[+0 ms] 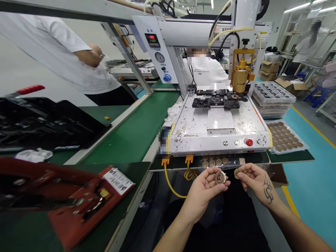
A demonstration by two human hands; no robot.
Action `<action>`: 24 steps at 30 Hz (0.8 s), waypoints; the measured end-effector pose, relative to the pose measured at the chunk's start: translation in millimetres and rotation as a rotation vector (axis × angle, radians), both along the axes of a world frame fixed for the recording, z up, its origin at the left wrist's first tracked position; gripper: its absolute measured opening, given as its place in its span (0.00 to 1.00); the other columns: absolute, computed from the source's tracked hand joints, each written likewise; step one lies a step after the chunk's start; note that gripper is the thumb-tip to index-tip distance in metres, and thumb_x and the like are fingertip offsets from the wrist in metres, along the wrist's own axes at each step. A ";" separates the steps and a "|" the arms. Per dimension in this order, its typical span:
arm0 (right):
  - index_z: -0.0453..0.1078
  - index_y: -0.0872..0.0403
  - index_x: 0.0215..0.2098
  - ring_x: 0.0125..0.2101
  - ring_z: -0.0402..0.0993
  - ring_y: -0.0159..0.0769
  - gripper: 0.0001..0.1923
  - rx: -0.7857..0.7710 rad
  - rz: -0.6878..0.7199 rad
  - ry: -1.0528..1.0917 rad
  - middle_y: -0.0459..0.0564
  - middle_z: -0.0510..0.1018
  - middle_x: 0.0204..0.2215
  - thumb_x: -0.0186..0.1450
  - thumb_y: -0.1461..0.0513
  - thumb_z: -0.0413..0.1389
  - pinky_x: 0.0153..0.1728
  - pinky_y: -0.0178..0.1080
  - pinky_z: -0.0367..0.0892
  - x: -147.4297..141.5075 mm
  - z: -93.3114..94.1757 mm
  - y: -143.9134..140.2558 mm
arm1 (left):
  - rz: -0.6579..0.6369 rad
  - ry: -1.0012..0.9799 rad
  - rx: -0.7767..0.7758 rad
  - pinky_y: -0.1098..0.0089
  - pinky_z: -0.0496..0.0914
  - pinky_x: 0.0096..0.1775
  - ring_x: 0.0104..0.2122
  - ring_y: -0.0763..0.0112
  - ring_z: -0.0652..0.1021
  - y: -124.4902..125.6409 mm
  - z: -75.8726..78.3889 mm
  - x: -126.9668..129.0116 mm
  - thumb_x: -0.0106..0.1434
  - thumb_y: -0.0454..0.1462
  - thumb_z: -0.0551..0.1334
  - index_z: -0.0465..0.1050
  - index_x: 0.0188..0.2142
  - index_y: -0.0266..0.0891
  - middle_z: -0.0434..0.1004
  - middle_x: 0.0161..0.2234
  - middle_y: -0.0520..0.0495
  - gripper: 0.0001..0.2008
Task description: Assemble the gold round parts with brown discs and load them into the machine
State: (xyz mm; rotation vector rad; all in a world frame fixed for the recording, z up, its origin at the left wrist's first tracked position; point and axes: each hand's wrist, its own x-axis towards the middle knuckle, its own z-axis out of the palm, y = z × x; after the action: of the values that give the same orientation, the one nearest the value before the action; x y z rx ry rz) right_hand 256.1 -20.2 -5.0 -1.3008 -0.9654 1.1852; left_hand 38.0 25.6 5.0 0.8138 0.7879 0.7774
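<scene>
Low in front of the machine, my left hand (201,192) pinches a gold-rimmed round watch case (219,177) between thumb and fingers. My right hand (256,183) grips a small brownish disc (237,173) by its edge, a short way to the right of the case. The two pieces are apart. Just behind my hands, a plastic sheet with several round brown discs (218,161) lies at the bench edge. Above it stands a white bench machine (194,148) with a gold-coloured press head (240,75) over black fixtures (216,99).
A sheet of brown discs (285,136) and stacked clear trays (274,99) lie right of the machine. To the left are a red hand press (86,206) and a green conveyor belt (136,122). Yellow cables (170,183) hang below. Other people in white shirts (207,71) are nearby.
</scene>
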 end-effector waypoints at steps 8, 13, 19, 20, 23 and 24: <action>0.74 0.52 0.36 0.19 0.69 0.33 0.20 -0.032 0.077 0.044 0.42 0.74 0.18 0.65 0.46 0.69 0.23 0.37 0.65 -5.6 -0.4 -1.8 | 0.067 -0.115 -0.118 0.53 0.79 0.56 0.50 0.48 0.86 -19.7 9.9 -12.6 0.59 0.44 0.79 0.78 0.54 0.35 0.87 0.49 0.35 0.28; 0.72 0.51 0.35 0.20 0.68 0.32 0.17 -0.061 0.140 0.096 0.42 0.73 0.20 0.68 0.48 0.67 0.24 0.37 0.64 -5.3 1.4 -9.3 | 0.086 -0.156 -0.098 0.47 0.78 0.59 0.51 0.46 0.86 -27.9 10.1 -16.1 0.62 0.47 0.77 0.80 0.55 0.36 0.87 0.50 0.36 0.26; 0.69 0.51 0.33 0.19 0.63 0.30 0.20 -0.140 0.195 0.230 0.41 0.72 0.21 0.67 0.48 0.69 0.21 0.36 0.60 -6.3 6.0 -14.6 | 0.073 -0.170 -0.066 0.47 0.78 0.59 0.53 0.46 0.85 -33.5 10.5 -18.3 0.65 0.47 0.75 0.80 0.56 0.37 0.87 0.52 0.37 0.24; 0.69 0.51 0.33 0.19 0.63 0.30 0.20 -0.142 0.203 0.232 0.41 0.71 0.21 0.67 0.47 0.68 0.21 0.36 0.60 -6.3 7.0 -15.6 | 0.071 -0.173 -0.071 0.47 0.78 0.59 0.53 0.46 0.85 -33.8 10.9 -18.5 0.65 0.47 0.75 0.80 0.56 0.38 0.87 0.52 0.37 0.24; 0.69 0.51 0.33 0.19 0.62 0.29 0.19 -0.132 0.227 0.210 0.41 0.70 0.21 0.69 0.48 0.67 0.22 0.35 0.56 -5.3 8.4 -19.3 | 0.065 -0.187 -0.096 0.47 0.78 0.59 0.52 0.46 0.85 -34.4 11.3 -19.1 0.64 0.46 0.75 0.81 0.55 0.37 0.87 0.52 0.36 0.24; 0.68 0.51 0.33 0.19 0.61 0.29 0.19 -0.127 0.236 0.198 0.41 0.70 0.21 0.70 0.48 0.66 0.22 0.35 0.55 -4.7 8.6 -20.6 | 0.064 -0.190 -0.103 0.47 0.77 0.59 0.52 0.46 0.85 -34.7 11.2 -19.1 0.64 0.46 0.75 0.81 0.55 0.37 0.86 0.52 0.36 0.24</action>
State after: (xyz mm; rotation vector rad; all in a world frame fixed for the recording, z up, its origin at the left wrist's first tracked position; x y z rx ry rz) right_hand 251.4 -40.7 3.5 -1.1633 -0.9283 1.5485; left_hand 19.0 -9.1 16.1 0.6152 0.6802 0.8504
